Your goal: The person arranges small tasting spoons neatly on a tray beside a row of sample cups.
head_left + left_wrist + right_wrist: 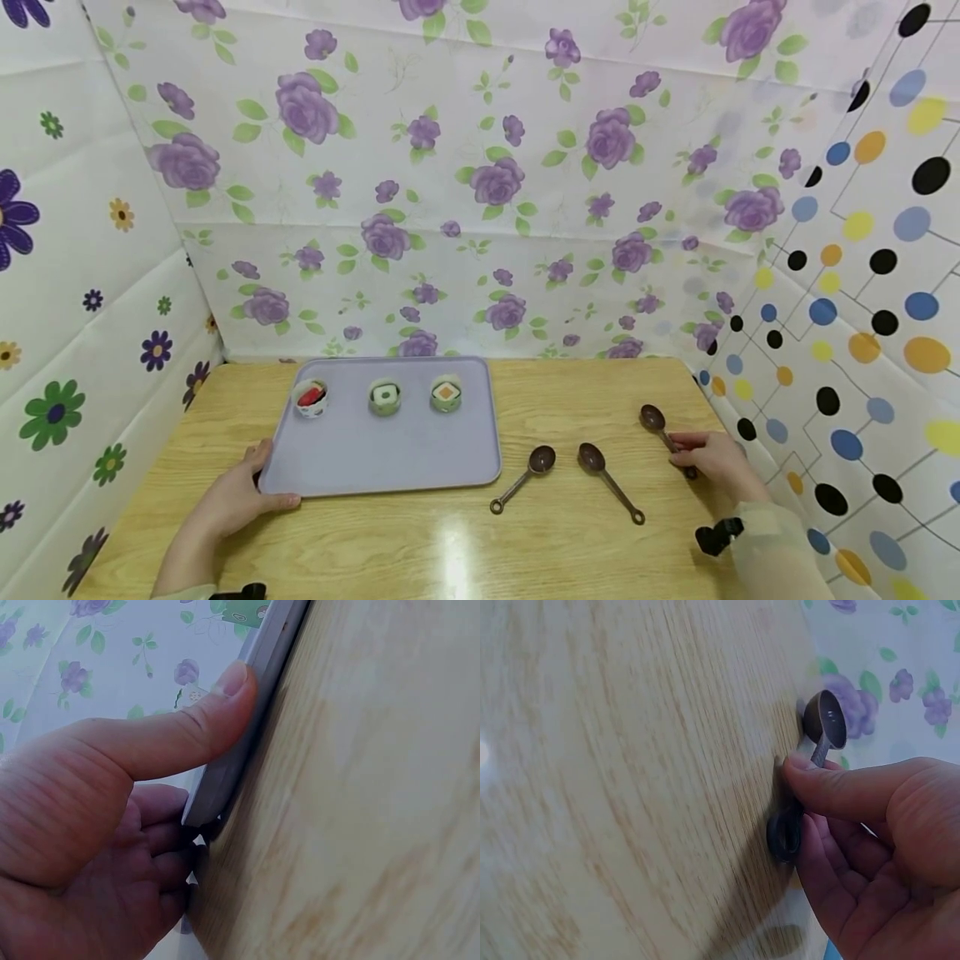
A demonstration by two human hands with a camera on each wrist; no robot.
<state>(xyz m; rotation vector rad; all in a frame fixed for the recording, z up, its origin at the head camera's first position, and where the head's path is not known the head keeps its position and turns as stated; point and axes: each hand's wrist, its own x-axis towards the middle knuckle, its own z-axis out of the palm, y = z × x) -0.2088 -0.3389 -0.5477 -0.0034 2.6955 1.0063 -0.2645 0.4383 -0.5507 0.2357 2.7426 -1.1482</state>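
My left hand point(234, 498) grips the near left corner of a lavender tray point(375, 462), thumb along its front edge and fingers at its left side. Three small cups stand in a row toward the tray's back: a white cup point(312, 410) with something red in it, a green cup point(385, 408) with a white and green piece, and another green cup point(446, 405) with a white and orange piece. On the right, the thumb and fingers of my right hand point(718, 460) pinch the handle of a brown measuring spoon point(826, 720). Its bowl points away from me.
Two more brown measuring spoons lie between the tray and my right hand, one spoon point(542, 460) near the tray's right corner and another spoon point(592, 457) beside it. Patterned sheets point(480, 275) wall the wooden table point(360, 542) at the back and both sides.
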